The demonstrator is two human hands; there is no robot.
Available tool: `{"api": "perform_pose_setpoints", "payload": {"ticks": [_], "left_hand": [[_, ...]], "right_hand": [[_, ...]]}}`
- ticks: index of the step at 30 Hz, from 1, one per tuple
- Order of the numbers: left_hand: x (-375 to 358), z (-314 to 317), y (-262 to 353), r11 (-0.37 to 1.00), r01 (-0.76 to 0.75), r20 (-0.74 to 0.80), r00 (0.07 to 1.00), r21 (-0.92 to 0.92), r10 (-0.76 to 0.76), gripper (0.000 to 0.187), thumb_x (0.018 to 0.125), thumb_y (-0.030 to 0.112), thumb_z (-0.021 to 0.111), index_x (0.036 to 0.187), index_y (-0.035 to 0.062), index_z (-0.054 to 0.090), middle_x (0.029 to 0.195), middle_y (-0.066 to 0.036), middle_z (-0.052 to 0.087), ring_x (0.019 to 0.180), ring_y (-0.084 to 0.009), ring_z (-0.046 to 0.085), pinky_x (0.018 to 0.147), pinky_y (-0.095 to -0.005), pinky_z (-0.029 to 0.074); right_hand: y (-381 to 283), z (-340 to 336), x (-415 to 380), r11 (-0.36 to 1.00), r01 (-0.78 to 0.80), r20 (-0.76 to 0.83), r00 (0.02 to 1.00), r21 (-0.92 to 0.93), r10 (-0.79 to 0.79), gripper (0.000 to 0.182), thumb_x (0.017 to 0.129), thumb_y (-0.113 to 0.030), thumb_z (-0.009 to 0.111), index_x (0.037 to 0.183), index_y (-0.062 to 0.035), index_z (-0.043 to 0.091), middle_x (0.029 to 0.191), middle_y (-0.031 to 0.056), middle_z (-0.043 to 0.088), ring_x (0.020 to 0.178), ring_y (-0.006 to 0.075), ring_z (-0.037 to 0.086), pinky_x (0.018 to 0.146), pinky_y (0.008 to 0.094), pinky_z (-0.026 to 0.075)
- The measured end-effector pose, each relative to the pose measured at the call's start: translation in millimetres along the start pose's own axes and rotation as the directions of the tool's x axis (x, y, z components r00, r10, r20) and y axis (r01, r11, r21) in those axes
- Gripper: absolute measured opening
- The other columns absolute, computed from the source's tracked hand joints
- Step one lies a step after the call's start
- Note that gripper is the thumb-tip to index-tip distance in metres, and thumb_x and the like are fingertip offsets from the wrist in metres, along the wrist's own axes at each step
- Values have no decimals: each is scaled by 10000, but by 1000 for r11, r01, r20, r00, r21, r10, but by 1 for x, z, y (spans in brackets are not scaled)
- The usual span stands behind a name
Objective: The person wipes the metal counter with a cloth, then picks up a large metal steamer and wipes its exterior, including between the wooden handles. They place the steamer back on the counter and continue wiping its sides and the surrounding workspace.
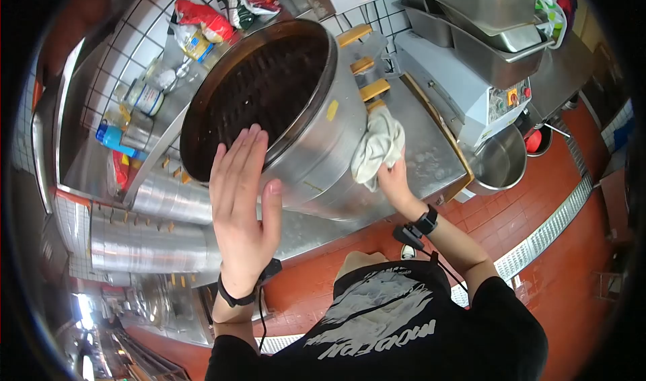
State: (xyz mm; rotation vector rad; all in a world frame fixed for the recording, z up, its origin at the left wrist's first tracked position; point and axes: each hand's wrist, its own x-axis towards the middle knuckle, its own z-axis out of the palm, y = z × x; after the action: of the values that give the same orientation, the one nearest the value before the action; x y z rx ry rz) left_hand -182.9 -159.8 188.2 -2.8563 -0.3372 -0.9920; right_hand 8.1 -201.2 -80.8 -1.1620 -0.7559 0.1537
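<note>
A large round metal steamer [316, 149] with a dark, perforated inside stands on the steel counter. My left hand [242, 206] is raised at its near left rim, fingers stretched out and together, thumb apart, with nothing in it. Whether the fingertips touch the rim cannot be told. On the right side, my right hand [393, 179] grips a crumpled whitish cloth [380, 145], which lies against the steamer's side below several wooden handles [375, 89].
More stacked metal steamers [151, 236] stand at the left. Bottles and bags line a shelf [165, 135]. At the right are a grey machine [457, 78], metal pans [494, 51] and a round pot [501, 159]. A floor drain grate [538, 236] crosses the red floor.
</note>
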Motion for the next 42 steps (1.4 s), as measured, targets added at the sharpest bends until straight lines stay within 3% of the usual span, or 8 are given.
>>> {"api": "perform_pose_setpoints", "payload": {"ticks": [7, 9, 18, 23, 25, 26, 33, 42], "left_hand": [[1, 1, 12, 993, 31, 54, 998, 117, -38, 383, 935, 74, 495, 1302, -18, 555, 1351, -184, 554, 1276, -355, 500, 1123, -513, 294], [-1, 5, 14, 983, 65, 29, 997, 169, -71, 383, 934, 74, 492, 1300, -18, 558, 1366, -180, 543, 1276, -359, 497, 1122, -516, 292], [-3, 11, 14, 980, 60, 18, 998, 191, -65, 407, 930, 87, 493, 1317, -36, 529, 1394, -208, 510, 1312, -383, 466, 1113, -530, 304], [-3, 13, 13, 982, 58, 14, 998, 180, -62, 431, 917, 103, 490, 1320, -47, 528, 1379, -204, 529, 1326, -396, 451, 1103, -536, 317], [-3, 12, 11, 983, 17, 28, 999, 183, -23, 415, 964, 107, 486, 1351, -44, 499, 1390, -214, 522, 1333, -391, 447, 1103, -478, 328], [-3, 13, 11, 983, 15, 34, 999, 183, -22, 415, 964, 107, 486, 1351, -44, 499, 1390, -214, 522, 1333, -391, 447, 1103, -478, 328], [-5, 17, 12, 985, 34, 0, 999, 168, -35, 451, 917, 136, 501, 1320, -65, 512, 1360, -211, 544, 1323, -421, 448, 1119, -545, 283], [-7, 24, 11, 972, -14, -44, 999, 233, 24, 458, 934, 170, 514, 1336, -47, 490, 1354, -189, 551, 1333, -409, 439, 1128, -555, 264]], "right_hand": [[17, 8, -31, 993, -82, -117, 991, -83, 72, 589, 859, -52, 522, 1419, 6, 348, 1381, 193, 395, 1307, 354, 365, 1121, 418, 263], [0, 13, -18, 977, -121, -127, 981, 177, 145, 619, 865, -71, 521, 1444, -9, 313, 1392, 192, 388, 1314, 345, 359, 1123, 413, 255], [-123, 28, 134, 904, 387, -202, 914, 182, -351, 611, 805, -146, 719, 1341, -50, 441, 1265, 149, 495, 1210, 291, 470, 1044, 371, 359], [-113, 25, 160, 901, 388, -98, 921, 194, -376, 426, 801, -181, 755, 1174, -88, 571, 1145, 112, 567, 1067, 286, 551, 936, 359, 440], [-93, 12, 144, 869, 495, -33, 869, 22, -494, 417, 868, -137, 702, 1242, -85, 525, 1164, 61, 560, 1112, 163, 535, 970, 297, 418], [-77, 10, 133, 929, 296, -9, 953, 223, -302, 427, 819, -143, 727, 1203, -91, 549, 1144, 112, 553, 1124, 276, 533, 968, 352, 418], [6, -6, 10, 988, 145, -119, 983, 60, -137, 488, 791, -106, 700, 1239, -75, 508, 1249, 126, 529, 1182, 310, 495, 1038, 369, 362], [165, -36, -68, 801, -460, -241, 887, -383, 394, 473, 976, -446, 493, 1370, -187, 484, 1220, 262, 586, 1124, 434, 554, 987, 472, 410]]}}
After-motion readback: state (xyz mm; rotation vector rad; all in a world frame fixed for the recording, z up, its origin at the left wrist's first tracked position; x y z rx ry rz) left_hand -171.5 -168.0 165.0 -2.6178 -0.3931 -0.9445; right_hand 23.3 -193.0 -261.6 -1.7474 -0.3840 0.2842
